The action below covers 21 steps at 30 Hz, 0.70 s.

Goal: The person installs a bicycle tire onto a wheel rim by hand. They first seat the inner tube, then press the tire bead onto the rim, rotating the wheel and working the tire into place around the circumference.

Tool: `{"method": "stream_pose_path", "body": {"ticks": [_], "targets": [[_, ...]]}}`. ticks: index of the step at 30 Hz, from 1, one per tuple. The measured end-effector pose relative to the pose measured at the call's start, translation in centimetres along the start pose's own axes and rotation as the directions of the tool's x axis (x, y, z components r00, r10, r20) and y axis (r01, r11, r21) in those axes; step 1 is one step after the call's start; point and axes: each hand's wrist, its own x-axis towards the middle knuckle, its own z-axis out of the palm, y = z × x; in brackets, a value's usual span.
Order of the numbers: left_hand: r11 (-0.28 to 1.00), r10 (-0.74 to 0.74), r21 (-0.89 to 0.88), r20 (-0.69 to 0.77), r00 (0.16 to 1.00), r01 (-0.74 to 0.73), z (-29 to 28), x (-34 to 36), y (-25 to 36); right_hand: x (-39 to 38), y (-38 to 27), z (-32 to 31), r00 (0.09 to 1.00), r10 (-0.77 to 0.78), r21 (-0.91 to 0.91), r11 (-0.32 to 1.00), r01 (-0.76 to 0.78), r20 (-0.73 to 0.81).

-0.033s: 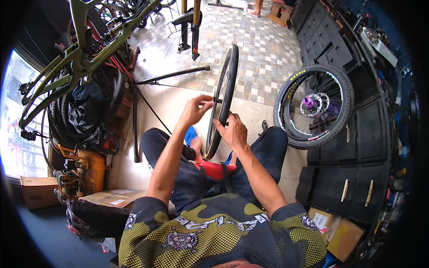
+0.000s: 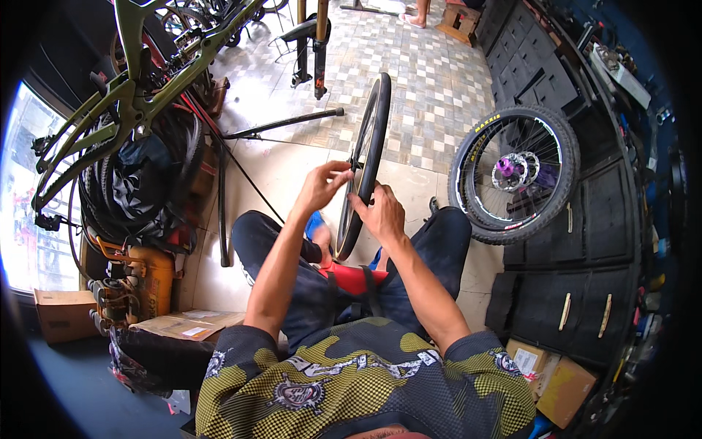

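A slim bicycle wheel (image 2: 376,139) with a black tyre and a tan edge stands upright between my knees, seen nearly edge-on. My right hand (image 2: 382,216) grips its near part, the thumb on the rim side and the fingers curled by the tyre. On the wheel's left side is my left hand (image 2: 322,186), its thumb and forefinger drawn together beside the spokes near the hub. Whatever sits between those fingertips is too small to make out. Under the wheel, between my legs, shows a red seat-like surface (image 2: 358,278).
A wider wheel (image 2: 567,146) with a purple hub leans against black cabinets (image 2: 559,241) at right. On the left are a green bike frame (image 2: 157,91), a black stand leg (image 2: 285,122), hanging tyres (image 2: 95,175) and an orange compressor (image 2: 152,278). Someone's foot (image 2: 413,20) shows far ahead.
My left hand's fingers have shifted slightly by the spokes near the hub. The wheel and my right hand look nearly unmoved.
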Motion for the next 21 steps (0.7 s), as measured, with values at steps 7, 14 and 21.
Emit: {"method": "stream_pose_path", "body": {"ticks": [7, 14, 21], "targets": [[0.954, -0.034, -0.298, -0.034, 0.999, 0.022, 4.1, -1.7, 0.7, 4.0, 1.7, 0.6, 0.995, -0.068, 0.242, 0.969, 0.05, 0.066], [0.952, -0.091, -0.298, -0.059, 0.994, 0.07, 6.3, 0.1, 1.1, 6.9, 3.3, 0.1, 0.932, -0.315, 0.582, 0.797, 0.159, 0.177], [0.939, -0.101, -0.337, -0.075, 0.992, 0.07, 5.7, 2.8, 2.8, 8.2, 2.7, -1.2, 0.95, -0.25, 0.623, 0.778, 0.083, 0.186]]}}
